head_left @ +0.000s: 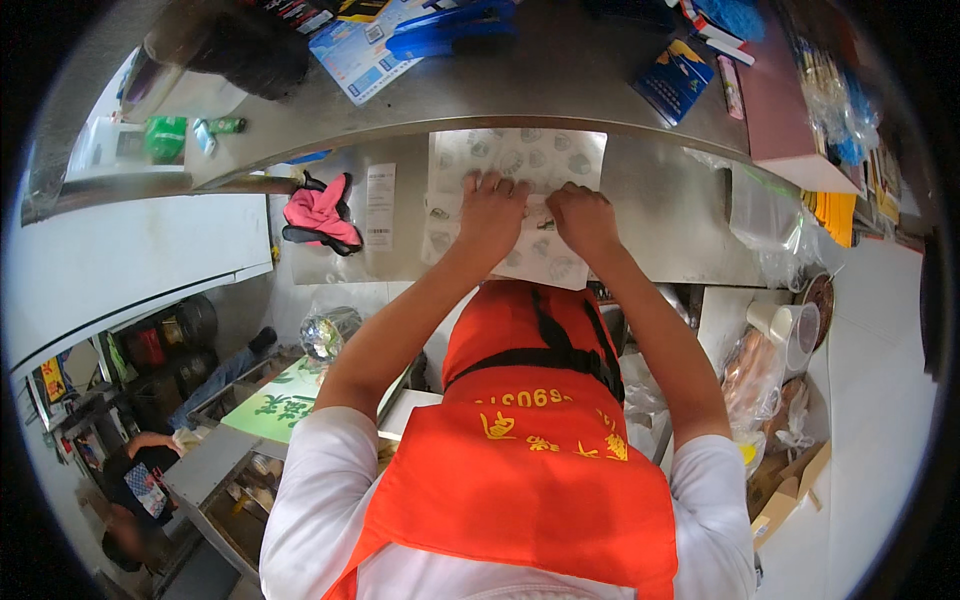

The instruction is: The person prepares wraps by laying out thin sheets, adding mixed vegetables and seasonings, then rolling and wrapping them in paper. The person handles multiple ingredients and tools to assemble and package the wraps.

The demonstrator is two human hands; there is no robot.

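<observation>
Brushed metal forms the counter (680, 240) and the shelf (570, 85) above its far side; a white wall (875, 350) stands to the right. A pink-and-black bundle (318, 212) and a paper slip (380, 205) lie left. Patterned paper (515, 150) lies mid-counter, reaching its near edge. Left hand (490, 218) and right hand (587, 222) touch it side by side, fingers curled; whether they pinch it, I cannot tell.

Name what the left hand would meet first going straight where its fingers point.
Past the patterned paper it touches, the left hand would probably meet the edge of the metal shelf, or pass beneath; depth is unclear.
</observation>
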